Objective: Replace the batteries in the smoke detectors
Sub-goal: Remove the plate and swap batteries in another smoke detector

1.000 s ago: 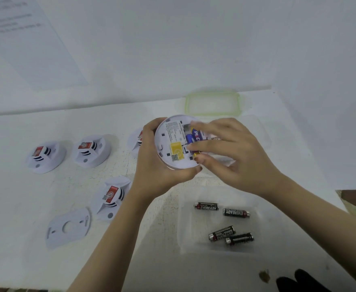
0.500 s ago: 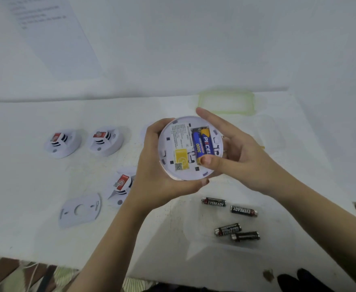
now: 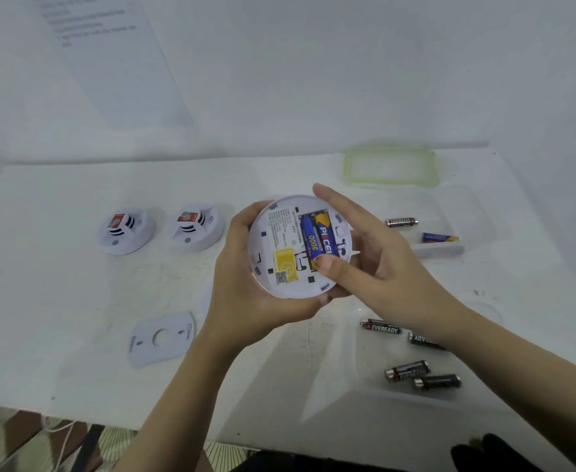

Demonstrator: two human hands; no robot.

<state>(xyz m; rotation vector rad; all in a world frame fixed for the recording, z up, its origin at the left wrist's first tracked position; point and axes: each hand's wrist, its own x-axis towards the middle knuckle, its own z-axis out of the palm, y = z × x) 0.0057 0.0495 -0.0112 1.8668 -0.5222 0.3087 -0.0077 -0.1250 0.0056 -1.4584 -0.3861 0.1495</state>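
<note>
Your left hand holds the round white plastic smoke detector above the middle of the white tabletop. Its grip is closed round the 9 o'clock rim, and the open back faces you. Your right hand has a wide grip, with the fingers almost straight along the 1 o'clock rim. Its thumb presses the lower end of the two blue-and-yellow cylindrical batteries in the compartment.

If the thumb slips or pushes at an angle, I think one battery can spring out or sit badly on its contact. I cannot read the polarity, and a reversed cell would leave the detector dead. Do not mix in the black cylindrical batteries at 4 o'clock, which are probably the old ones.
</note>
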